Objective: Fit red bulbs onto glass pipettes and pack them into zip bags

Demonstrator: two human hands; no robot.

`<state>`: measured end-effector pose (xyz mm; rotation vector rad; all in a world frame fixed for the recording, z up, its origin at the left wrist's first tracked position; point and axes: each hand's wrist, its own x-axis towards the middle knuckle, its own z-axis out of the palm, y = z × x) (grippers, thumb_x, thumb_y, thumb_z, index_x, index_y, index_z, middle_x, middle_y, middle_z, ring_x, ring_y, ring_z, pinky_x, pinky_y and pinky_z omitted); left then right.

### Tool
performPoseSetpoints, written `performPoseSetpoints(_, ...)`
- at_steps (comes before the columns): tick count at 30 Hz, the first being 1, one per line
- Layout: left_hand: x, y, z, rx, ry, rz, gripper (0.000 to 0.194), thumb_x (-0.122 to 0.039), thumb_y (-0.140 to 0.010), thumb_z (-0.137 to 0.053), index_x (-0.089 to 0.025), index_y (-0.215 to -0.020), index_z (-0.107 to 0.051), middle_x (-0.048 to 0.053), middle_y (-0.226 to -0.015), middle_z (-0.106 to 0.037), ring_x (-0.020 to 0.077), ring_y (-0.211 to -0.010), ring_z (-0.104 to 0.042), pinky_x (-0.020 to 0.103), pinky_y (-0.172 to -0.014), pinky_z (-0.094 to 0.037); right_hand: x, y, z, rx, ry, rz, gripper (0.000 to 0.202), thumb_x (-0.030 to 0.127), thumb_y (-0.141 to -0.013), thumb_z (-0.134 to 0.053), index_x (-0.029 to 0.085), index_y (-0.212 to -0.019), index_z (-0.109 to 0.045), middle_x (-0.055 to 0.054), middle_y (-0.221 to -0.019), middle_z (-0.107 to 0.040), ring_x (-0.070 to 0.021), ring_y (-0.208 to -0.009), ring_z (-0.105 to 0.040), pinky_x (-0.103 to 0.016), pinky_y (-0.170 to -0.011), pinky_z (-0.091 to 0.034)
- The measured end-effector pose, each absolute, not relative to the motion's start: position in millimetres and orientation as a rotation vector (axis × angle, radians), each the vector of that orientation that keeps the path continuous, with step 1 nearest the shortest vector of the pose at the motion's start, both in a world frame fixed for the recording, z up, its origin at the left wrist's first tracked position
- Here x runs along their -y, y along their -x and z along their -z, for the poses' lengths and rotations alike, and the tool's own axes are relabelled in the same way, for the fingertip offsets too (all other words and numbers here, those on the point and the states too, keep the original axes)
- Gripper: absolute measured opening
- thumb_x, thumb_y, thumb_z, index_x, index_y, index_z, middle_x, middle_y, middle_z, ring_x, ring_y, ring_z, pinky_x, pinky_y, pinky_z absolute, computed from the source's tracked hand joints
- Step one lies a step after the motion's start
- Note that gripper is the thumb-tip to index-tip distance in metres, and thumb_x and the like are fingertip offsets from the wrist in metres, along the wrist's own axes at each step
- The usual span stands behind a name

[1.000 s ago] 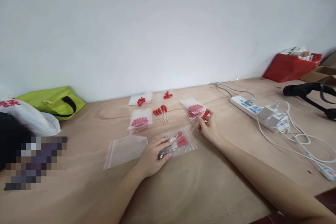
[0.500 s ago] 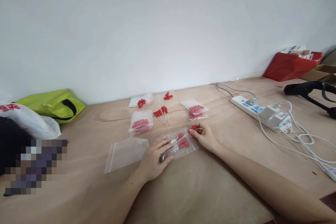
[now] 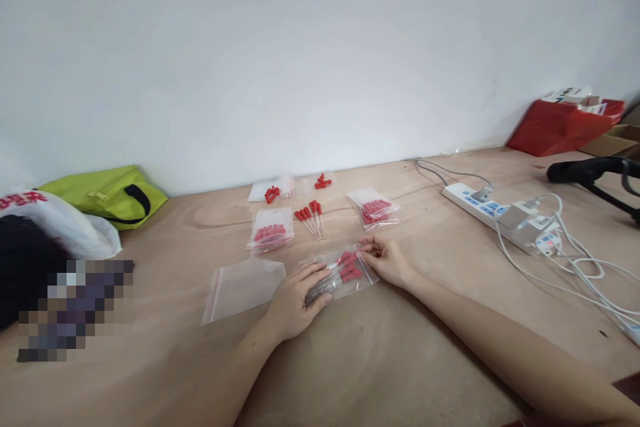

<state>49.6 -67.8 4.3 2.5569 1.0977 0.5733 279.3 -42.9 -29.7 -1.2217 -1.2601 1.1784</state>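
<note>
A clear zip bag with several red-topped droppers inside lies between my hands. My left hand presses on the bag's left end, its fingers apart. My right hand touches the open right edge of the bag with thumb and index finger; whether it pinches the bag's edge is hard to tell. Several loose red-topped droppers lie fanned out behind the bag. An unfilled clear zip bag lies flat left of my left hand. Filled bags are stacked at the left and right.
Loose red tops and more red pieces lie on bags near the wall. A white power strip with tangled cables is at the right. A green bag stands left, a red bag at the far right.
The red-topped dropper at my right fingertips is now inside the bag with the others. My left hand stays on the bag. The view has shifted slightly.
</note>
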Motion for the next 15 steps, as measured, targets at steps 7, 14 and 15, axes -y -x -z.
performPoseSetpoints(7, 67.9, -49.9, -4.5, -1.106, -2.551, -0.559, 0.037, -0.030, -0.080, -0.051, -0.022, -0.116, -0.053, 0.007, -0.123, -0.053, 0.0236, -0.117, -0.044, 0.047, -0.100, -0.032, 42.6, -282.8, 26.8, 1.393, 1.277, -1.133, 0.041, 0.040, -0.066, -0.062, 0.017, -0.096, -0.046, 0.009, -0.047, -0.046, -0.0079, -0.041, -0.041, -0.021, -0.042, -0.031)
performPoseSetpoints(14, 68.4, -49.1, -4.8, -1.100, -2.567, -0.552, 0.039, -0.031, -0.081, -0.051, -0.024, -0.120, -0.050, 0.006, -0.124, -0.052, 0.0228, -0.118, -0.043, 0.046, -0.101, -0.032, 43.9, -285.1, 24.5, 1.491, 1.178, -1.153, 0.038, 0.039, -0.068, -0.059, 0.017, -0.096, -0.046, 0.006, -0.056, -0.050, -0.0076, -0.046, -0.042, -0.022, -0.047, -0.033)
performPoseSetpoints(15, 68.5, -49.0, -4.8, -1.097, -2.574, -0.544, 0.039, -0.031, -0.081, -0.051, -0.025, -0.120, -0.050, 0.006, -0.124, -0.052, 0.0229, -0.118, -0.043, 0.046, -0.101, -0.032, 44.0, -285.5, 24.2, 1.474, 1.166, -1.159, 0.039, 0.039, -0.068, -0.060, 0.017, -0.096, -0.046, 0.005, -0.058, -0.051, -0.0077, -0.047, -0.043, -0.022, -0.047, -0.034)
